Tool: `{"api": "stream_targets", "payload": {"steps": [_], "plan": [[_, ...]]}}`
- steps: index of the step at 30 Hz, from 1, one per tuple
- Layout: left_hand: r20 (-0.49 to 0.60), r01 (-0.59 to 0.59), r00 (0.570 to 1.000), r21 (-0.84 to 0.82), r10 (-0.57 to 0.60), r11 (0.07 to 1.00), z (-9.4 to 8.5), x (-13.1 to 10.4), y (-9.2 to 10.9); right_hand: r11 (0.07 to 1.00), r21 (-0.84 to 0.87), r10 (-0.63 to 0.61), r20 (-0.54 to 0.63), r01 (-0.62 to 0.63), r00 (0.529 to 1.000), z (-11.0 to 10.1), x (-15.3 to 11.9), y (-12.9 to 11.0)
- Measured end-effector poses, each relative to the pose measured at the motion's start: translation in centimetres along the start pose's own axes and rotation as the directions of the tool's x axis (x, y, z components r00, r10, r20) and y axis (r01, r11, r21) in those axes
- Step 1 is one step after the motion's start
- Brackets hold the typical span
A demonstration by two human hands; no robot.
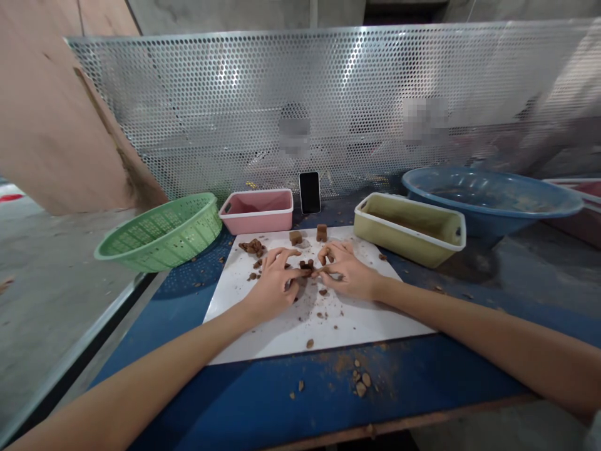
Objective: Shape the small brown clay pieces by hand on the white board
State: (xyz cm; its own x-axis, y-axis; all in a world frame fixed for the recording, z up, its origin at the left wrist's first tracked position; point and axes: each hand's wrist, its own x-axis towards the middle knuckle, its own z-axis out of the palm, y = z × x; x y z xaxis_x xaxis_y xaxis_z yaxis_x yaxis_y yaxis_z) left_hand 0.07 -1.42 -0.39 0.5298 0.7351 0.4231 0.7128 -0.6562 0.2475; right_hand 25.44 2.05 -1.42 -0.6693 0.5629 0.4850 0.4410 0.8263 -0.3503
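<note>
A small dark brown clay piece (pixel 307 265) with a notched top is between my two hands, over a white board (pixel 263 344). My left hand (pixel 275 288) reaches it from the left, its fingers curved and fingertips against the piece. From the other side, my right hand (pixel 350 274) pinches at the piece's right edge with thumb and finger. The fingers partly cover the piece. Just beyond them, two brown clay blocks stand on the board: a left block (pixel 295 237) and a notched right block (pixel 322 233). A rough clay lump (pixel 253 247) lies left of my left hand, with crumbs around.
Behind the board are a pink bin (pixel 257 220), a propped phone (pixel 310 193) and a yellow-green bin (pixel 408 235). A green basket (pixel 159 235) leans at left; a blue basin (pixel 488 194) is at right. A perforated metal screen (pixel 211 113) rises behind. Clay bits (pixel 361 383) lie near the table's front edge.
</note>
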Motion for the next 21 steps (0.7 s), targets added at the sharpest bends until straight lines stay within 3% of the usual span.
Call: {"api": "stream_targets", "payload": {"steps": [6, 11, 21], "plan": [[-0.004, -0.005, 1.000, 0.001, 0.005, 1.000, 0.05, -0.02, 0.00, 0.999, 0.008, -0.042, 0.048, 0.042, 0.998, -0.06, 0.00, -0.03], [-0.011, 0.000, 1.000, -0.018, -0.001, 1.000, 0.10, -0.04, -0.02, 1.000, 0.002, 0.011, -0.041, -0.011, 0.999, 0.05, -0.03, 0.15], [0.005, -0.012, 1.000, -0.012, 0.012, 1.000, -0.10, -0.05, 0.03, 0.998, -0.056, 0.039, 0.000, -0.039, 0.999, -0.04, 0.19, 0.19]]}}
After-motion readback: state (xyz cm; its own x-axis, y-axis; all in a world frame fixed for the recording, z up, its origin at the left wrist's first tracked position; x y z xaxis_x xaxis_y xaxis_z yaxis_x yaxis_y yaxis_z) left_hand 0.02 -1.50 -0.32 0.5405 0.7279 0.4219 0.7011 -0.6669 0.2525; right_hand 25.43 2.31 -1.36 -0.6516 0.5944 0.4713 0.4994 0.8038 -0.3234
